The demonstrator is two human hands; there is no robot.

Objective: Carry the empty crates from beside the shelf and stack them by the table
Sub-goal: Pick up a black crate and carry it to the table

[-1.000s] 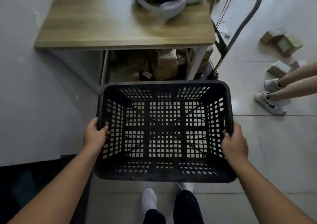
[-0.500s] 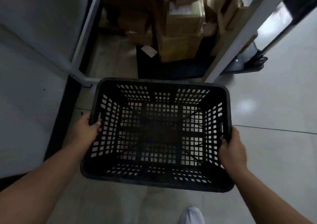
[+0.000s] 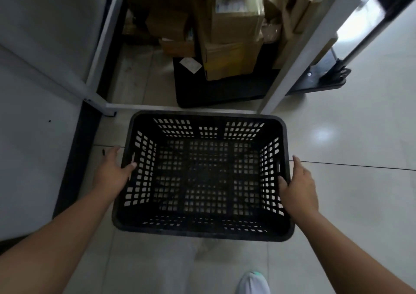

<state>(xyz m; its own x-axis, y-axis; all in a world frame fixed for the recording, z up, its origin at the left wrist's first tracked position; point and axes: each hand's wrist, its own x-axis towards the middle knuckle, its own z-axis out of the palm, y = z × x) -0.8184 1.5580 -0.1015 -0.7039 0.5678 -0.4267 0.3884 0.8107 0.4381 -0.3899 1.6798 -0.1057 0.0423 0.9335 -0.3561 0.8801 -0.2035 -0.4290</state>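
Observation:
An empty black lattice crate (image 3: 202, 234) lies low on the pale floor tiles, its far rim just short of the table's white lower bar (image 3: 144, 107). My left hand (image 3: 112, 174) is flat against the crate's left wall, fingers spread and straight, thumb tip at the rim. On the right wall, my right hand (image 3: 298, 188) rests with fingers stretched forward and the thumb lying over the rim. Neither hand is curled into a handle slot.
Under the table, cardboard boxes (image 3: 234, 23) are piled on a black base (image 3: 220, 93). A white table leg (image 3: 299, 52) slants up to the right, with a trolley base (image 3: 324, 79) behind it. A grey wall with a dark skirting (image 3: 74, 158) runs along the left. My shoe (image 3: 252, 282) is below.
The crate has come down to the floor in front of the table. Both hands have loosened from the handle slots and their fingers have straightened.

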